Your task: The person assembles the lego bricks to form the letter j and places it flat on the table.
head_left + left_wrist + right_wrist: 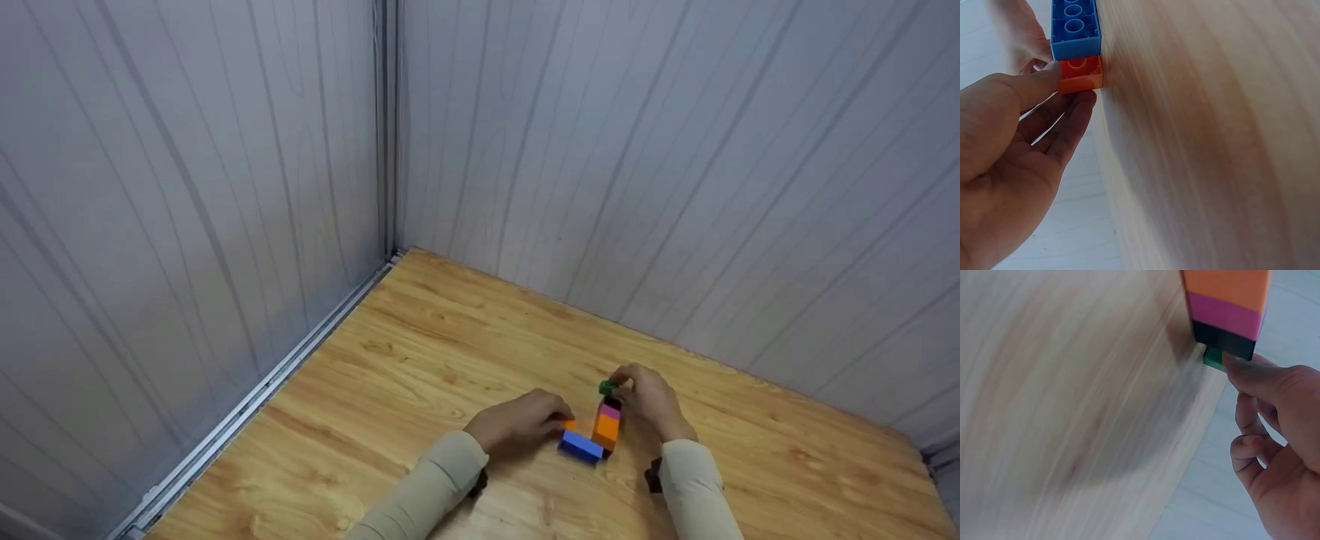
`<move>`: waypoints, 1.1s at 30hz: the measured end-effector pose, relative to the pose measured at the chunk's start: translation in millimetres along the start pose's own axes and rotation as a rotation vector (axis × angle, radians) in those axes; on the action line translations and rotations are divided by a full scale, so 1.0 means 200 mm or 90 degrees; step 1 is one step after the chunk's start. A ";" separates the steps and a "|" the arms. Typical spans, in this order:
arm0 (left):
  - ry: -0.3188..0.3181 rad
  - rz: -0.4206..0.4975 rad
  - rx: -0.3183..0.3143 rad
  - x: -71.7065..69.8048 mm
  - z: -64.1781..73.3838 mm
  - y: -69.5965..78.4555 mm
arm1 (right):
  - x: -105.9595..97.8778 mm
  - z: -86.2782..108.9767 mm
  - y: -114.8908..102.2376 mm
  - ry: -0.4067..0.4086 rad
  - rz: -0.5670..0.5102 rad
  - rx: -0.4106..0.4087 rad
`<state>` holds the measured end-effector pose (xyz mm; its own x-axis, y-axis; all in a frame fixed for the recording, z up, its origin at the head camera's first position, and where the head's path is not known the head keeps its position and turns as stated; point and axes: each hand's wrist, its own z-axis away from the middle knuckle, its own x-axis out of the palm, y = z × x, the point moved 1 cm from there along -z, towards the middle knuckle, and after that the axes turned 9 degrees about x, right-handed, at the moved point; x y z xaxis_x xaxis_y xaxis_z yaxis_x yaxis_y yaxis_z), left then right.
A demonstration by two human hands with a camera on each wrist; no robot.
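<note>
My left hand pinches a small orange brick between thumb and fingers. Joined end to end with it is a longer blue brick, whose hollow underside faces the left wrist view. To the right, a row of joined bricks lies along the table: an orange brick, a pink brick and a black brick. At its far end my right hand pinches a small green brick by thumb and fingertips, right at the black brick. The blue brick's right end lies close to the row's near end.
All the bricks are on a wood-grain table. Pale panelled walls rise along its left and far edges, the left wall and back wall meeting in a corner. A metal rail runs along the left edge.
</note>
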<state>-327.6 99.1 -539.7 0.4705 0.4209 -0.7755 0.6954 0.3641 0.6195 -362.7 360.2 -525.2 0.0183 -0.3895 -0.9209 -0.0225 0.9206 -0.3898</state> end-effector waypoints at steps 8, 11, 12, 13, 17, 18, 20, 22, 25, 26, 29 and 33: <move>-0.001 -0.008 0.038 0.01 -0.01 0.00 | 0.02 0.01 0.05 -0.012 -0.035 -0.002; -0.003 -0.007 0.041 0.01 -0.02 0.00 | 0.03 0.02 0.07 -0.019 -0.042 -0.003; -0.003 -0.007 0.040 0.01 -0.02 0.00 | 0.03 0.02 0.08 -0.020 -0.044 -0.003; -0.002 -0.011 0.042 0.01 -0.02 0.00 | 0.03 0.02 0.08 -0.021 -0.047 -0.001; 0.000 -0.016 0.045 0.01 -0.02 0.01 | 0.03 0.03 0.10 -0.022 -0.045 -0.004; 0.000 -0.017 0.046 0.01 -0.02 0.01 | 0.03 0.04 0.10 -0.022 -0.047 -0.001; -0.001 -0.012 0.042 0.01 -0.02 0.01 | 0.03 0.04 0.10 -0.023 -0.050 0.001; -0.002 -0.007 0.034 0.01 -0.02 0.01 | 0.03 0.04 0.11 -0.022 -0.048 -0.004; -0.004 0.002 0.025 0.01 -0.02 0.02 | 0.04 0.04 0.11 -0.016 -0.045 -0.008; -0.005 0.006 0.023 0.01 -0.02 0.01 | 0.04 0.04 0.11 -0.013 -0.045 -0.012; -0.010 0.021 0.019 0.01 -0.02 0.01 | 0.04 0.05 0.12 -0.006 -0.056 -0.008; -0.012 0.050 0.013 0.00 -0.01 -0.01 | 0.06 0.07 0.14 0.004 -0.083 0.007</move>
<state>-329.3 99.9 -540.8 0.5344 0.4314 -0.7269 0.6665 0.3137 0.6763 -348.3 381.2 -545.9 0.0140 -0.5057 -0.8626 -0.0097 0.8626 -0.5058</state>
